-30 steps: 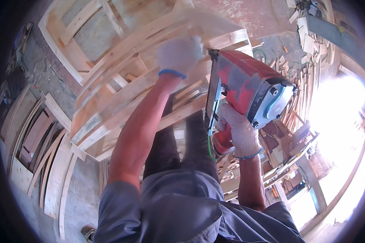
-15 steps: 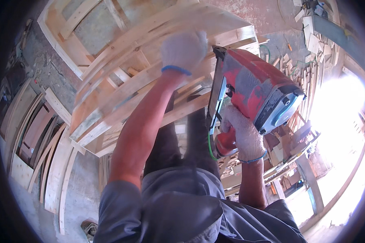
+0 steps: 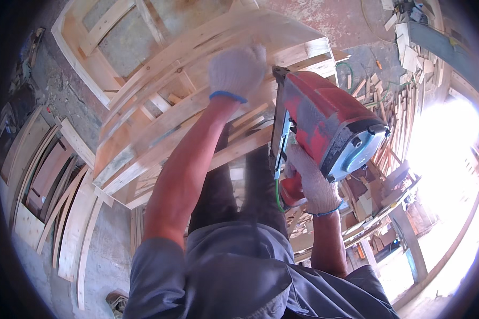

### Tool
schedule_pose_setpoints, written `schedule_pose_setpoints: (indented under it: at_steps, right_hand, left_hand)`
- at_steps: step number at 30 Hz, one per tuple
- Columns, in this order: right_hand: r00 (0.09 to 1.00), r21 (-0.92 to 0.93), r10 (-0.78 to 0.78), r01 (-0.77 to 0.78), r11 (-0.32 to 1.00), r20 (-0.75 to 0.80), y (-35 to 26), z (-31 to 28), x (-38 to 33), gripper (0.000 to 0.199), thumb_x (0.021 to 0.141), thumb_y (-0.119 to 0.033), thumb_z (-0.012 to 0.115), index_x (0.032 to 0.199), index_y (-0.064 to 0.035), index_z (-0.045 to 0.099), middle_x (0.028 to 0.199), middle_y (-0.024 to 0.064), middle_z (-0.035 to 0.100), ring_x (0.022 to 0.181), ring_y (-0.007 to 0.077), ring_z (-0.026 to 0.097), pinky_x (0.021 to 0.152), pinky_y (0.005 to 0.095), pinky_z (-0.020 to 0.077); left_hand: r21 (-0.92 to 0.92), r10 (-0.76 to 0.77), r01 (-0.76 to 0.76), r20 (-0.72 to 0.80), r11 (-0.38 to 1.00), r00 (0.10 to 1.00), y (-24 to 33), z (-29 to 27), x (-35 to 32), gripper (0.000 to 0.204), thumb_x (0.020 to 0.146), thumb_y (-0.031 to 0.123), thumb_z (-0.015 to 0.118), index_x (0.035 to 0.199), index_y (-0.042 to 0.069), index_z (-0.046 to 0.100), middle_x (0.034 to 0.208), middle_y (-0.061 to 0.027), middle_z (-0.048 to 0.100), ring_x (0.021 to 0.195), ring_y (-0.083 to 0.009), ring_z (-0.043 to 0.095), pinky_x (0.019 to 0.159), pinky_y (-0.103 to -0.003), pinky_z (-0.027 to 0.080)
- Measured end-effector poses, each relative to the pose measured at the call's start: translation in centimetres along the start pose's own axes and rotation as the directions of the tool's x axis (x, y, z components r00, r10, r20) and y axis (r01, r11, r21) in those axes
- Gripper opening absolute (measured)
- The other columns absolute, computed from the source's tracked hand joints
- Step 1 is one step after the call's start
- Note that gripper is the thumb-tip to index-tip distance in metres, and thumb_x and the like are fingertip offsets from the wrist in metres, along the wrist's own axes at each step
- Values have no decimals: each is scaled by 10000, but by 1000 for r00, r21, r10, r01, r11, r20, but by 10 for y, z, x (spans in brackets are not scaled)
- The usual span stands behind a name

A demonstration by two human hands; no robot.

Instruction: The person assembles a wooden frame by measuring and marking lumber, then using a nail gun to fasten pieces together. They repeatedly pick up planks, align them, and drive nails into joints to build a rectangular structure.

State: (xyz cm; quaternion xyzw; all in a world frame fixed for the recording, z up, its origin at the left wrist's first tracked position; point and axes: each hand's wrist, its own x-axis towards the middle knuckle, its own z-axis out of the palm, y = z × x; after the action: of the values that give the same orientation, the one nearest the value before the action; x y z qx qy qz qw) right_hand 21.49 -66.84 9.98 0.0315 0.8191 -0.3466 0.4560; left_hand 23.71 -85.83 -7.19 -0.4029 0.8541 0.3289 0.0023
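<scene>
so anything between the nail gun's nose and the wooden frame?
Nothing visible. The right hand grips the red nail gun, whose nose already sits against a slat of the wooden frame. The left hand presses on the frame beside the gun, not under its nose.

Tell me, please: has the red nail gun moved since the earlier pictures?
Cannot tell for certain. The red nail gun keeps nearly the same place against the wooden frame, nose at its slats, gripped by the right hand; the small shifts may be head motion.
</scene>
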Motion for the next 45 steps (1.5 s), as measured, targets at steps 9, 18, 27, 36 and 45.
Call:
schedule_pose_setpoints:
  at_steps: [9, 18, 27, 36, 45]
  right_hand:
    - [996, -88, -64, 70, 994, 59, 23, -8, 3, 149, 971, -172, 663, 872, -64, 632, 694, 11, 571, 622, 116, 557, 583, 289, 451]
    - [987, -268, -79, 114, 957, 137, 29, -22, 5, 150, 981, -172, 678, 915, -44, 635, 706, 8, 587, 630, 115, 566, 581, 283, 457]
    - [969, -367, -210, 245, 897, 133, 54, -18, 11, 130, 984, -159, 670, 1033, -40, 654, 721, 14, 615, 612, 109, 586, 549, 289, 482]
    - [994, -11, -63, 62, 998, -90, 32, -19, -25, 255, 905, -177, 739, 1129, -76, 674, 826, -31, 620, 660, 70, 547, 585, 248, 440]
    - [954, -341, -278, 225, 913, -115, 201, -24, -112, 237, 910, -224, 734, 1052, -61, 636, 816, -12, 604, 686, 107, 561, 615, 302, 469]
  left_hand:
    - [70, 98, -95, -47, 993, 994, -2, 4, 0, 478, 1051, 338, 452, 736, 66, 686, 672, -190, 677, 587, -386, 670, 527, -512, 528]
    - [81, 136, -130, -73, 988, 988, -7, 9, -1, 369, 1035, 296, 491, 807, 91, 697, 666, -159, 678, 583, -369, 673, 498, -496, 518]
    - [129, 173, -178, 51, 976, 984, -5, 7, 2, 324, 1032, 286, 463, 929, 79, 690, 761, -180, 704, 671, -389, 688, 545, -511, 529]
    - [119, 186, -177, -63, 977, 981, -5, 12, 8, 457, 1019, 378, 457, 786, 62, 693, 721, -208, 693, 681, -440, 685, 614, -547, 560]
    - [285, 249, -237, -8, 929, 968, -21, 17, 22, 463, 1025, 370, 403, 857, 73, 716, 827, -221, 723, 782, -453, 702, 704, -567, 568]
